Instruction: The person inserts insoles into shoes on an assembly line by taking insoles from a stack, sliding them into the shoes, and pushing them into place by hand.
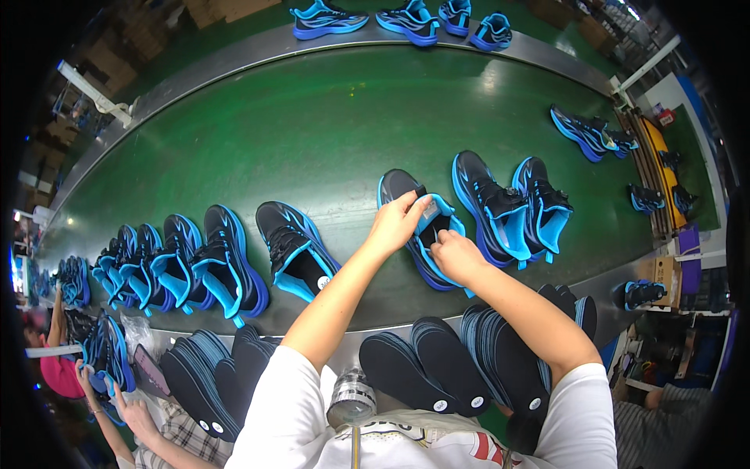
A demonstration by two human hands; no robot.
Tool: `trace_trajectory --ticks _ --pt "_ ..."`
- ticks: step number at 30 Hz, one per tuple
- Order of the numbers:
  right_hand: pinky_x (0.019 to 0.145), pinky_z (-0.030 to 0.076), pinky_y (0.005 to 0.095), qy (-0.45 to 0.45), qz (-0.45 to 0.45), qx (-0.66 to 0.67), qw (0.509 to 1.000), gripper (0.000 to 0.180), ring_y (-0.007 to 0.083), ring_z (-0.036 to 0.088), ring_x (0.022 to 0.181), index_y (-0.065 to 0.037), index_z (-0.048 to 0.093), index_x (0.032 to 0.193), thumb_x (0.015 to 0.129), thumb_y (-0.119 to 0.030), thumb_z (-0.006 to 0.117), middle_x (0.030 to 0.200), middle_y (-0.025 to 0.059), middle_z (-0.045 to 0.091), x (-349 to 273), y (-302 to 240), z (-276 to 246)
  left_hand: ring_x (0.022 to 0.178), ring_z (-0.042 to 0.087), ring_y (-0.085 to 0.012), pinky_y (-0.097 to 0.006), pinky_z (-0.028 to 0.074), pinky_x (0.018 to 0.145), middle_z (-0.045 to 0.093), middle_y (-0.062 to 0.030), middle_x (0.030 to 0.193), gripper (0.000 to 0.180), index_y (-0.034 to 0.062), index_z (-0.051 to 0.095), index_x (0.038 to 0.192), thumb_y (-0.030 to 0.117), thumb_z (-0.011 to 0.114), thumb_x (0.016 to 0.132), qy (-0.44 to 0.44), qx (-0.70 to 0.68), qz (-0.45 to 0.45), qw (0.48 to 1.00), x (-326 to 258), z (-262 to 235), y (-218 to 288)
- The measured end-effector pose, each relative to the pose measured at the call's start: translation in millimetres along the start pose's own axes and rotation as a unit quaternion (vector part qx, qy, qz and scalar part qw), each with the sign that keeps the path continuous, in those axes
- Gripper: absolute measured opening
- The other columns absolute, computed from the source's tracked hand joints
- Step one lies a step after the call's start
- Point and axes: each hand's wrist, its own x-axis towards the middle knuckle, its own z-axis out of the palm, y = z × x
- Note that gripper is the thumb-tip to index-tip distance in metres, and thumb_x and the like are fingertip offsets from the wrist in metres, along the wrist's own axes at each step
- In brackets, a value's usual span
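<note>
A black sneaker with a bright blue lining and sole (397,185) rests on the green belt in front of me, toe pointing away. My left hand (397,223) pinches the sneaker's tongue, with a pale label showing beside the thumb. At the opening, my right hand (459,256) has its fingers pinched together inside the collar; what they hold, if anything, is hidden. To the left stands a single matching sneaker (291,234) with a white round sticker inside. Two more sneakers, one a near sneaker (478,184) and one a farther sneaker (539,187), stand just to the right.
Several sneakers (223,258) line the green belt (328,117) at left. Stacks of black insoles (391,367) lie along the near edge, beside a clear jar (351,399). More sneakers (332,22) sit on the far metal ledge. Other people's hands (125,402) hold a sneaker at lower left.
</note>
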Motion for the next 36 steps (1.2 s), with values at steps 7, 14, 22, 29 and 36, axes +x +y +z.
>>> trace_trajectory --ticks 7,14,22,29,36 --pt "0.076 0.044 0.0357 -0.165 0.001 -0.117 0.979 0.019 0.0271 0.053 0.092 -0.007 0.064 0.081 0.077 -0.014 0.047 0.098 0.0150 0.056 13.6 -3.0 -3.6 0.059 0.039 -0.0073 -0.026 0.035 0.053 0.043 -0.0002 0.059 0.033 0.0030 0.054 0.077 0.034 0.051 0.087 0.000 0.033 0.031 0.999 1.4 -1.3 -5.3" --pt "0.085 0.037 0.0325 -0.317 0.015 -0.184 0.930 0.029 0.0265 0.045 0.107 -0.005 0.063 0.103 0.081 -0.017 0.048 0.119 0.0129 0.048 28.3 5.6 4.4 0.061 0.052 -0.0181 -0.031 0.041 0.057 0.056 -0.0123 0.066 0.035 0.0021 0.057 0.088 0.036 0.048 0.087 -0.029 0.039 0.057 0.997 5.8 -0.6 -10.3" --pt "0.087 0.038 0.0343 -0.287 -0.038 -0.198 0.937 0.030 0.0276 0.045 0.107 -0.010 0.063 0.101 0.086 -0.021 0.041 0.113 0.0135 0.051 24.7 5.4 -0.9 0.061 0.038 -0.0049 -0.023 0.034 0.052 0.042 0.0028 0.061 0.031 0.0027 0.053 0.077 0.031 0.050 0.088 -0.036 -0.007 0.040 0.999 5.1 2.2 -9.5" --pt "0.086 0.041 0.0345 -0.293 -0.070 -0.209 0.930 0.031 0.0259 0.051 0.103 -0.006 0.059 0.108 0.083 -0.020 0.049 0.103 0.0108 0.057 43.0 16.2 13.7 0.066 0.046 -0.0097 -0.025 0.040 0.057 0.049 -0.0036 0.072 0.030 0.0015 0.055 0.087 0.032 0.053 0.086 0.032 0.023 0.082 0.996 10.5 15.6 -14.1" --pt "0.096 0.032 0.0336 -0.317 -0.113 -0.154 0.929 0.033 0.0230 0.054 0.102 -0.004 0.060 0.105 0.073 -0.009 0.055 0.105 0.0117 0.060 30.9 3.2 -25.2 0.079 0.051 -0.0343 -0.037 0.045 0.070 0.042 -0.0184 0.099 0.028 -0.0021 0.046 0.101 0.003 0.057 0.076 0.253 0.117 0.280 0.918 6.0 29.3 -9.3"
